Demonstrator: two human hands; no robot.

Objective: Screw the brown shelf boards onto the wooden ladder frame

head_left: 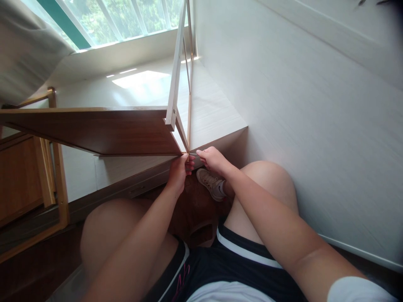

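Note:
A wooden furniture frame [174,84] with a brown panel [103,128] stands tilted on a pale ledge, its lower corner at the ledge's front edge. My left hand [180,170] is closed around that corner, thumb on top and fingers curled beneath. From the right, my right hand [214,160] pinches a thin metal rod [193,154] that looks like a hex key. The rod points left and meets the corner beside my left fingertips. Its tip is too small to make out. A bolt hole [174,111] shows near the end of the frame's upper bar.
The pale ledge [217,113] runs back to a barred window [126,21]. A white wall [299,105] rises close on the right. Another wooden frame [63,180] leans at the left, below a curtain [28,50]. My knees and a shoe [209,182] are below the ledge.

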